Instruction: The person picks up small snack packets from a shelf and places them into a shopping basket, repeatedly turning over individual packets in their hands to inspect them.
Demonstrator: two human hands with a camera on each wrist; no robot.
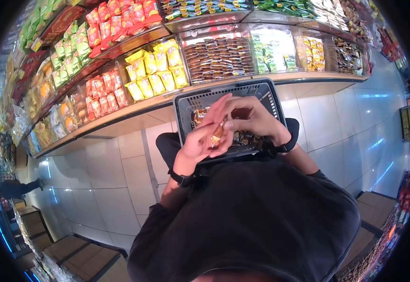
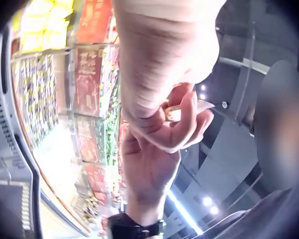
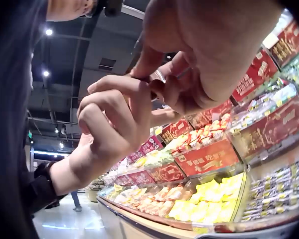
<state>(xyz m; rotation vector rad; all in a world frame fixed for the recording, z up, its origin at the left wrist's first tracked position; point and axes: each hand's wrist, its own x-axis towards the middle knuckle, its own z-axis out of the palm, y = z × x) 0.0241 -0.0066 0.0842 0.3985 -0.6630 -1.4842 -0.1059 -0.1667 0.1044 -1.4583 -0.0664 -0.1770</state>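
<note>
A small brown and gold wrapped piece [image 1: 217,135] lies between the two hands, over the grey basket. The left hand [image 1: 202,139] holds it with curled fingers, palm up. From the right, the right hand [image 1: 254,116] pinches its upper end with thumb and finger. In the left wrist view a pale bit of the piece [image 2: 174,115] shows between the fingertips, with the left hand [image 2: 164,55] large above and the right hand [image 2: 152,159] below. Fingers of the left hand [image 3: 112,117] and right hand [image 3: 204,55] meet in the right wrist view and mostly hide the piece.
The grey basket [image 1: 183,109] rests at the person's lap, with brown packets [image 1: 200,116] inside. Beyond it stand shelves [image 1: 153,101] of yellow, red, brown and green packets. Wooden-topped units [image 1: 85,258] stand behind on the tiled floor [image 1: 101,202]. Another person [image 1: 19,188] is at the far left.
</note>
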